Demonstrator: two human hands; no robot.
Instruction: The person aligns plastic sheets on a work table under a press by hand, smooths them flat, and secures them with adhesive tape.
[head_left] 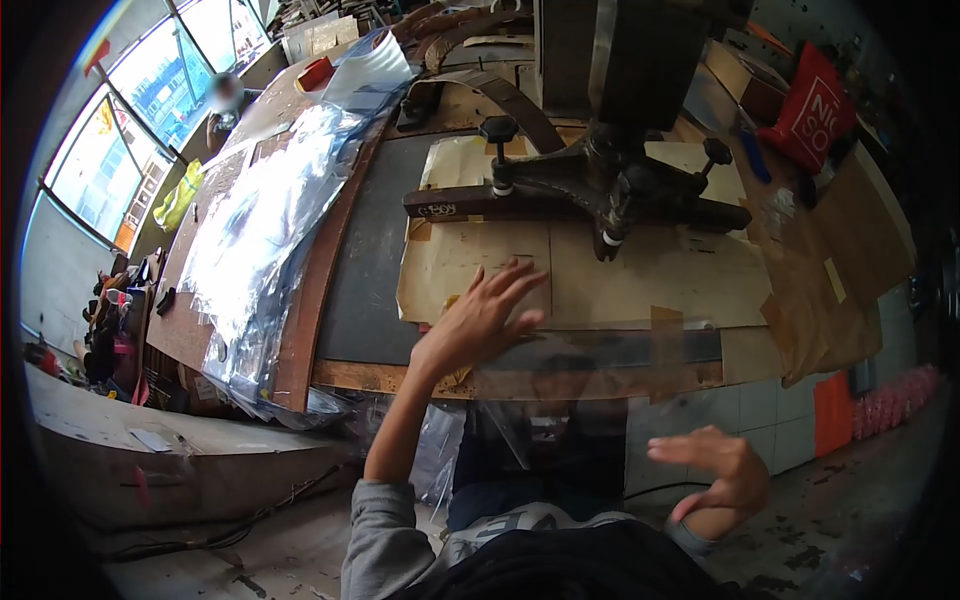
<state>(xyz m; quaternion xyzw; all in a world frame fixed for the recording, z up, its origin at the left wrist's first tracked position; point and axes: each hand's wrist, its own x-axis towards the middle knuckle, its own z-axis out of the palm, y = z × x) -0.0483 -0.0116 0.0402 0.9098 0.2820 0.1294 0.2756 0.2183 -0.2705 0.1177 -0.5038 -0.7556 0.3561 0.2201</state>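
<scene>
My left hand (485, 318) is over the near left part of a cream paper sheet (640, 285), its fingers spread and nothing held in them. A transparent plastic sheet (600, 362) lies across the table's front edge, just right of that hand. My right hand (715, 475) is raised in front of the table at the lower right, fingers apart and bent, and I see nothing in it. Beyond my hands, a dark metal machine arm (580, 205) with black knobs spans the paper.
Shiny plastic sheets (270, 215) are piled on the left of the table. A red bag (815, 110) and a blue tool (755, 155) are at the back right, near brown paper (825, 300). Another person (225, 110) is by the windows.
</scene>
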